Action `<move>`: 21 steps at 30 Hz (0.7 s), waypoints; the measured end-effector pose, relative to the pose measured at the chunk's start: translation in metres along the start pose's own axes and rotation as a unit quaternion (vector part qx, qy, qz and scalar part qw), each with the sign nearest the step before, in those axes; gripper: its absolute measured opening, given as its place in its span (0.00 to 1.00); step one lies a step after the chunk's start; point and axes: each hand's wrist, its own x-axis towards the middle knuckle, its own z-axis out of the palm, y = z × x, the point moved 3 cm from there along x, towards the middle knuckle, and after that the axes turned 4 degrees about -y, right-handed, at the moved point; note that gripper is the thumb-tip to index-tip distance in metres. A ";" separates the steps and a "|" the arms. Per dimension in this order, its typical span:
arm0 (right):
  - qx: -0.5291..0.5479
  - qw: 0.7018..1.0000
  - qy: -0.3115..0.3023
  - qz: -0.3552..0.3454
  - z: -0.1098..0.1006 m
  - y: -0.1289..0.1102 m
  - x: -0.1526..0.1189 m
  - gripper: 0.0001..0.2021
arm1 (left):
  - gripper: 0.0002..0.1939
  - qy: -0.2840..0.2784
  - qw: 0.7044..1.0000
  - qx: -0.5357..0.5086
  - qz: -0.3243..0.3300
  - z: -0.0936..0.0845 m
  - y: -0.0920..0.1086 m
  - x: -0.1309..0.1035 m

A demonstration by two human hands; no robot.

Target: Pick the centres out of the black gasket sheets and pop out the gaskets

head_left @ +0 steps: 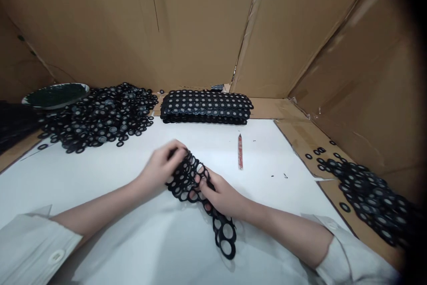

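A piece of openwork made of joined black rings is held over the white table, and a narrower tail of larger rings hangs toward me. My right hand grips this ring mesh, thumb on top and some fingertips showing through the holes. At the mesh's upper left edge is my left hand, slightly blurred, with its fingers curled closed. Whatever the left fingertips pinch is hidden. A slim pencil-shaped tool with a red body and dark tip lies beyond my right hand.
Loose black rings are heaped at the back left beside a shallow bowl with dark contents. A thick stack of ring mesh sits at the back. More rings lie on cardboard at right. Cardboard walls surround the white table.
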 end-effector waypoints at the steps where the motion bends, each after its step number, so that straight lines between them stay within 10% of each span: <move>1: 0.010 1.000 0.002 0.003 0.000 0.001 0.000 0.08 | 0.09 0.078 0.997 0.009 -0.010 -0.011 -0.005 0.004; 3: 0.031 0.999 0.009 0.010 -0.001 0.002 0.000 0.08 | 0.09 0.173 0.984 0.021 -0.025 -0.025 -0.011 0.008; 9: 0.054 0.998 0.030 0.023 -0.003 0.004 0.005 0.15 | 0.10 -0.021 0.996 0.083 0.000 0.006 -0.001 -0.005; 21: 0.145 0.980 0.136 0.021 -0.005 0.009 0.009 0.13 | 0.08 -0.048 0.986 0.157 0.021 0.027 0.003 -0.022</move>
